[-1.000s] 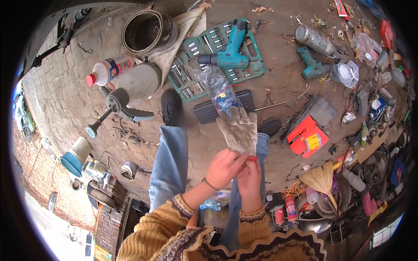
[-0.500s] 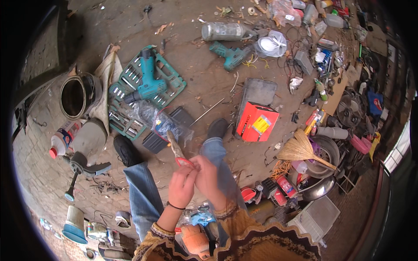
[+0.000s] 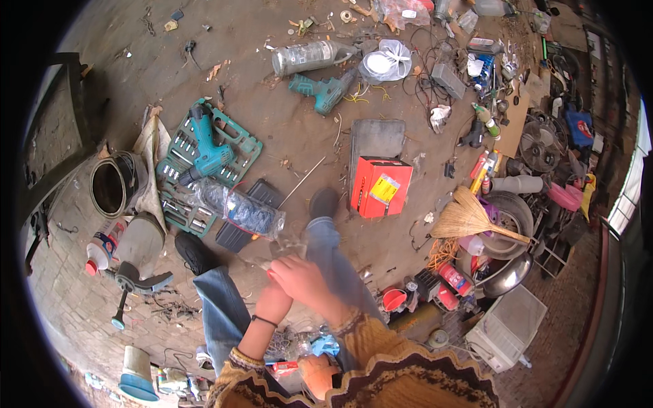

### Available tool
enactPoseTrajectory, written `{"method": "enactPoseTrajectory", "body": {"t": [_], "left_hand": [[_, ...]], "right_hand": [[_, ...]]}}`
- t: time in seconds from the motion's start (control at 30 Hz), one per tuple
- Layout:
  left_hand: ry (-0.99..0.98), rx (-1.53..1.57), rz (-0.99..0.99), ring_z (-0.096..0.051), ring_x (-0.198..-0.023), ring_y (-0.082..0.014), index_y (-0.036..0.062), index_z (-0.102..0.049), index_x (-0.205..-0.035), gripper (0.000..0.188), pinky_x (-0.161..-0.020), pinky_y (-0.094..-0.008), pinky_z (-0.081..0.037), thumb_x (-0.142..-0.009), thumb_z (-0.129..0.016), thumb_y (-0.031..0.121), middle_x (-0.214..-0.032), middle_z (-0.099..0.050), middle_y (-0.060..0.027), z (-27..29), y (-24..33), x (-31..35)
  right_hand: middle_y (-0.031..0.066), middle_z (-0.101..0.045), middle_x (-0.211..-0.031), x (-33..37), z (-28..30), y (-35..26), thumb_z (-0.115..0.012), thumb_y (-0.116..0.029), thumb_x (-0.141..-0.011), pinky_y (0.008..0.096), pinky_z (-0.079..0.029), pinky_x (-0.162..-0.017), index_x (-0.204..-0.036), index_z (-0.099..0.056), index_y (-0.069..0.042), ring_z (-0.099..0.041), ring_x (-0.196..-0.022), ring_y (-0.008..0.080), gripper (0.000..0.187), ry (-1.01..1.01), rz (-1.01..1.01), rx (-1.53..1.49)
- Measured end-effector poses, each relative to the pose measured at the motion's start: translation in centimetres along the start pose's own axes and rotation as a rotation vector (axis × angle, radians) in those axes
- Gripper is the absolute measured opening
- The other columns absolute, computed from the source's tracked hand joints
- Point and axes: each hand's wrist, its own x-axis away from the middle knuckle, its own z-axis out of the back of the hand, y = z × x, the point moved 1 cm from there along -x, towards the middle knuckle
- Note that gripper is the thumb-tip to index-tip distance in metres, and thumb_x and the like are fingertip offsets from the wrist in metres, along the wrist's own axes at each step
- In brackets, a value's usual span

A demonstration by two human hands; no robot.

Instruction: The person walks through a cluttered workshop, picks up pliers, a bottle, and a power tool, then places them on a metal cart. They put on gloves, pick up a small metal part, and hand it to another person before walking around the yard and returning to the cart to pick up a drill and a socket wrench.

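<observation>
In front of my knees my two hands meet. My right hand (image 3: 307, 280) lies over the fingers of my left hand (image 3: 272, 304), both of them closed. A small red piece (image 3: 271, 275) shows at the fingertips. Just beyond it a greyish, partly see-through shape (image 3: 289, 248) is smeared by motion, so its kind is unclear. Near the hands, a clear plastic bag with blue contents (image 3: 248, 214) rests against a dark case (image 3: 235, 230). Past it a teal drill (image 3: 207, 151) lies on an open green socket set (image 3: 238, 132).
A red box (image 3: 381, 187) sits on a grey case (image 3: 378, 136). Another teal drill (image 3: 323, 92) lies farther off beside a large bottle (image 3: 309, 58). At the right are a straw broom (image 3: 462, 216) and piled tools; at the left, a pump sprayer (image 3: 139, 245) and a metal can (image 3: 115, 183).
My right hand has moved left over my left hand, covering its fingers. The red loop and greyish tool-like piece seen earlier are now mostly hidden or blurred. The view has shifted slightly.
</observation>
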Motion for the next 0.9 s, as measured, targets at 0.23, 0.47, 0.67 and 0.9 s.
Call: {"method": "enactPoseTrajectory", "body": {"t": [0.23, 0.47, 0.67, 0.9], "left_hand": [[0.078, -0.010, 0.186, -0.066, -0.074, -0.0343, 0.0073, -0.065, -0.071, 0.019, -0.067, -0.0431, -0.051, -0.084, -0.059, 0.019, -0.072, -0.067, -0.0158, -2.0, -1.2, 1.7], [0.238, 2.629, 0.346, -0.057, -0.118, -0.0356, 0.0027, -0.053, -0.134, 0.041, -0.103, -0.0495, -0.046, -0.104, -0.047, 0.029, -0.132, -0.058, -0.0188, 6.2, 10.5, 1.3], [0.296, 2.569, 0.176, -0.056, -0.120, -0.0338, 0.0028, -0.053, -0.137, 0.054, -0.107, -0.0475, -0.042, -0.100, -0.053, 0.042, -0.135, -0.059, -0.0169, 10.1, 21.6, -1.4], [0.503, 2.283, 0.174, -0.049, -0.126, -0.0351, 0.0098, -0.051, -0.138, 0.066, -0.110, -0.0500, -0.037, -0.095, -0.048, 0.060, -0.138, -0.054, -0.0108, 12.0, 27.4, -1.5]], "right_hand": [[0.0099, -0.062, -0.082, 4.8, 1.9, -3.9, -0.065, -0.021, -0.089, 0.0427, -0.050, -0.066, -0.084, -0.055, -0.009, -0.062, -0.081, 0.0323, 0.016, 0.126, -0.085, -0.129], [0.0118, -0.061, -0.082, 11.6, 12.6, -7.3, -0.066, -0.017, -0.087, 0.0456, -0.049, -0.065, -0.085, -0.055, -0.008, -0.061, -0.081, 0.0349, 0.014, 0.186, -0.157, -0.214], [0.0131, -0.061, -0.088, 15.1, 23.2, -6.9, -0.060, -0.012, -0.088, 0.0455, -0.049, -0.069, -0.088, -0.053, -0.006, -0.061, -0.085, 0.0367, 0.009, 0.219, 0.015, -0.246], [0.0117, -0.059, -0.082, 19.8, 26.3, -7.8, -0.065, -0.017, -0.087, 0.0448, -0.048, -0.068, -0.083, -0.052, -0.006, -0.059, -0.079, 0.0352, 0.017, 0.300, 0.147, -0.311]]}}
